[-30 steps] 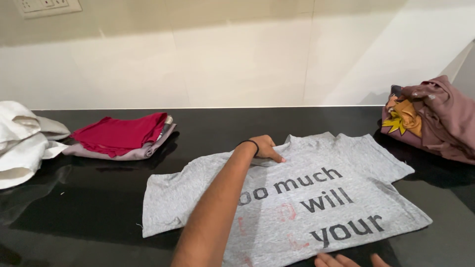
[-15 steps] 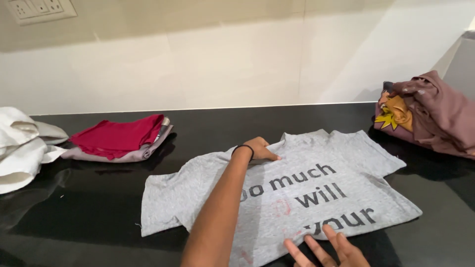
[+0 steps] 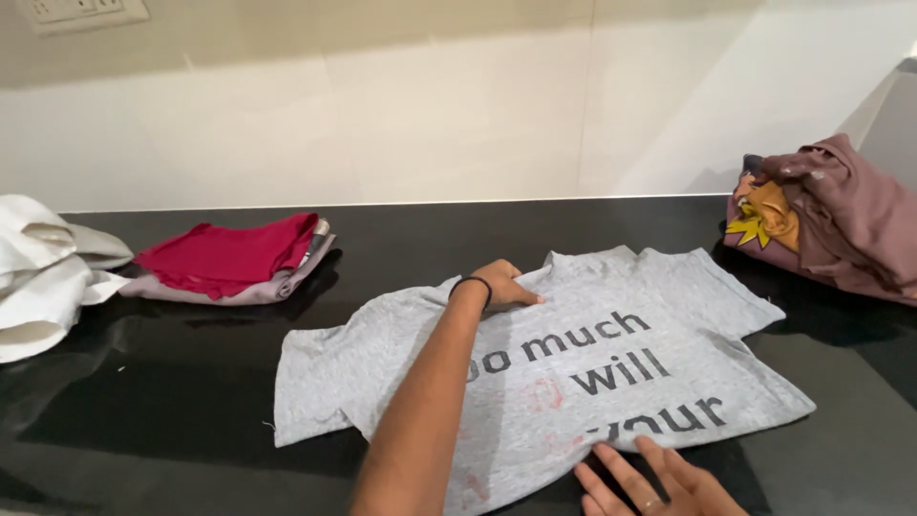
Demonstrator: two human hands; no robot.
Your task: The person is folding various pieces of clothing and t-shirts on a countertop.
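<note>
At nine o'clock on the black table (image 3: 573, 229) lies a heap of white cloth (image 3: 38, 277), and just right of it, toward ten o'clock, a folded red garment (image 3: 224, 253) rests on top of a folded pale mauve one (image 3: 239, 287). In the middle of the table a grey T-shirt (image 3: 382, 373) with dark lettering is spread flat, its collar at twelve o'clock and its hem toward six. The left hand (image 3: 504, 285), with a dark band at the wrist, reaches across the shirt and presses down at the collar; its fingers are loosely curled on the cloth, touching rather than gripping anything. At five o'clock the right hand (image 3: 659, 478) lies on the shirt's lower edge with its fingers spread open and flat, a ring on one of them, holding nothing. At two o'clock, well apart from the shirt, sits a bundle of dusty-pink clothes (image 3: 841, 220) with an orange and yellow piece (image 3: 764, 215) tucked at its left side.
</note>
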